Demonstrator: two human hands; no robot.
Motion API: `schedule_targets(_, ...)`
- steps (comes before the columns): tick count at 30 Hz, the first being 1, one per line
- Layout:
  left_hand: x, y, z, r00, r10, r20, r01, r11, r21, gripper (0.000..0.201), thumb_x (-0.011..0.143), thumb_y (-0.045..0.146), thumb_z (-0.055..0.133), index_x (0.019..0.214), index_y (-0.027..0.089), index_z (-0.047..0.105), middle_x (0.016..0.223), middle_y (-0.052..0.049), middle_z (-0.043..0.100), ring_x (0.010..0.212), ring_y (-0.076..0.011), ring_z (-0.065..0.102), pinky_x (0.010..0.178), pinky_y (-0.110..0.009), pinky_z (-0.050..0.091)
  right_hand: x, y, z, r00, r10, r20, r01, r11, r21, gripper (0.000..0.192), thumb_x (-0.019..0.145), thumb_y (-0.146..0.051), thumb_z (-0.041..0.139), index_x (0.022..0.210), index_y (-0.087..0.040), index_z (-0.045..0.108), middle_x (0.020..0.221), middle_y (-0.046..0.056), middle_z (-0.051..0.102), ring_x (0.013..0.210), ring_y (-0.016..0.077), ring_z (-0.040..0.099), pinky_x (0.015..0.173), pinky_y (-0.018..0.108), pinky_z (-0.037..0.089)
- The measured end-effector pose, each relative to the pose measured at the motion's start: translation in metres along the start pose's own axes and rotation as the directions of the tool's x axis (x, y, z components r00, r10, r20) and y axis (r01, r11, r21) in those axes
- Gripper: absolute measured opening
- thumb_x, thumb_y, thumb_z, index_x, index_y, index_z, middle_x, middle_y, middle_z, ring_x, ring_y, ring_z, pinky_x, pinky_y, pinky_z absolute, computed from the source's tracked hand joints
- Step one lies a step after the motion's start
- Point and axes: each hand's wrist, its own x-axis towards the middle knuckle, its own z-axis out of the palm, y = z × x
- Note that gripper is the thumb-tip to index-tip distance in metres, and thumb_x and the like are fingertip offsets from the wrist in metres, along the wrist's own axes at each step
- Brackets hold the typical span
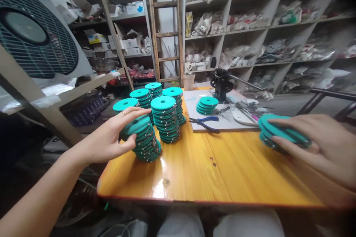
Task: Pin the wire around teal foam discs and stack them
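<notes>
My left hand grips the side of a leaning stack of teal discs at the table's near left, thumb in front and fingers over the top. Behind it stand several taller stacks of teal discs. My right hand holds a small pile of teal discs a little above the table at the right, fingers spread over its top. A short pile of teal discs lies on a white board further back.
Blue-handled pliers and small tools lie on the white board, with a black hand-crank device behind. The orange wooden table ends near my lap. A fan stands at left; shelves and a ladder fill the back.
</notes>
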Motion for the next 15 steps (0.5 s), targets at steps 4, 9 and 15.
schedule_targets(4,-0.002,-0.001,-0.003,1.0,0.006,-0.004,-0.006,1.0,0.023,0.063,0.084,0.02,0.057,0.144,0.028,0.038,0.144,-0.007,0.044,0.136,-0.0267,0.04,0.114,-0.04,0.034,-0.005,-0.046,0.02,0.999,-0.022,0.029,0.023,0.999,-0.034,0.033,0.095,-0.043,0.048,0.119,-0.025,0.06,0.109,0.009,0.061,0.097,0.0297,0.057,0.08,0.044,0.047)
schedule_targets(9,-0.007,0.003,-0.005,0.99,-0.087,-0.107,0.104,0.981,0.162,0.07,0.075,0.047,0.074,0.136,0.026,0.047,0.133,-0.01,0.049,0.127,-0.0303,0.042,0.106,-0.045,0.04,-0.027,-0.069,0.051,0.995,0.059,0.079,-0.062,0.998,0.031,0.037,0.097,-0.047,0.043,0.121,-0.023,0.057,0.115,0.007,0.057,0.107,0.0272,0.054,0.087,0.04,0.046)
schedule_targets(15,-0.008,0.01,0.0,0.972,-0.124,-0.199,0.144,0.986,0.089,0.029,0.086,0.036,0.065,0.109,0.019,0.065,0.109,-0.007,0.059,0.103,-0.02,0.058,0.092,-0.034,0.047,-0.055,-0.06,0.081,0.966,0.172,0.195,-0.201,0.97,0.136,0.044,0.097,-0.053,0.045,0.13,-0.025,0.05,0.121,0.003,0.054,0.112,0.0212,0.051,0.096,0.036,0.04)
